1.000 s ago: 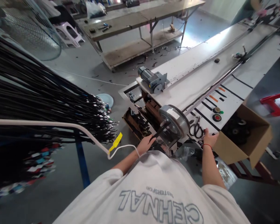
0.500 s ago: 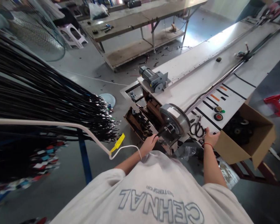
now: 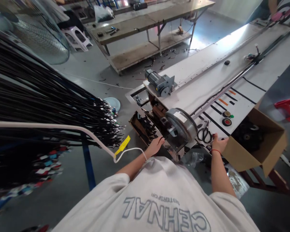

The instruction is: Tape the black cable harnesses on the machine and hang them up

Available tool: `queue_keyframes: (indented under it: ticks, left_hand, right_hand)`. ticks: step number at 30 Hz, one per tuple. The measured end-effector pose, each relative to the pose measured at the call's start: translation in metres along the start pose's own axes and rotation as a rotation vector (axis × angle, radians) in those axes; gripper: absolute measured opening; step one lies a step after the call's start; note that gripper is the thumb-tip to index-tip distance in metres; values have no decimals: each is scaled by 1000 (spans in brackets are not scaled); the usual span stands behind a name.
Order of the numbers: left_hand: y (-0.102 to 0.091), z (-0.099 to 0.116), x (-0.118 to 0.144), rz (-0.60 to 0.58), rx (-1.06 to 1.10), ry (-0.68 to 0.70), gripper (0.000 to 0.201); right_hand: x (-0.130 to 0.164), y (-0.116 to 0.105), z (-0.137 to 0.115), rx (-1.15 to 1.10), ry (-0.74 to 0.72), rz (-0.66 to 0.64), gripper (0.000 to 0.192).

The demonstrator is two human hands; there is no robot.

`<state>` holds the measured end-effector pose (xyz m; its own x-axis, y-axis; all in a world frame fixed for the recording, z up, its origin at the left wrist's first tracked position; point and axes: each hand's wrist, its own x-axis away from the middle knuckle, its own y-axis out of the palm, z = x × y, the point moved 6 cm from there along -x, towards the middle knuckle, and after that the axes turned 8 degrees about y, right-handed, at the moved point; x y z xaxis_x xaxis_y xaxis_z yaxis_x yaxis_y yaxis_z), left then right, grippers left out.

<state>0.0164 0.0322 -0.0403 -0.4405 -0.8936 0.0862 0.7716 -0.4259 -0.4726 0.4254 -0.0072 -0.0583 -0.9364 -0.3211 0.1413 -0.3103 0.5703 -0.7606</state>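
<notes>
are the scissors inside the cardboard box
No, the scissors lie on the white tabletop, beside the right hand and outside the cardboard box.

Covered palms, cropped edges and unreadable print.
The curled left hand (image 3: 155, 145) conceals its palm, and the dark sliver at its fingertips is too small to identify; the underside of the right hand (image 3: 219, 144) is hidden too. Deep shadow blurs the black contents of the open brown cardboard box (image 3: 275, 146). Print on the bright yellow tag (image 3: 122, 145) is too small to read. The picture's edges cut off the long black cable bundle (image 3: 50, 106), red plastic stool (image 3: 286, 112), long white counter (image 3: 195, 87) and a blurred co-worker (image 3: 260, 13).
</notes>
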Motion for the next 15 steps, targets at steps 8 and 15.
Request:
queue_keyframes:
  ticks: [8, 15]
  left_hand:
    - [7, 14, -26, 100, -73, -13, 27]
    - [9, 4, -24, 106, -126, -19, 29]
  right_hand:
    - [1, 0, -1, 23, 4, 4, 91]
    - [-2, 1, -1, 49, -18, -1, 86]
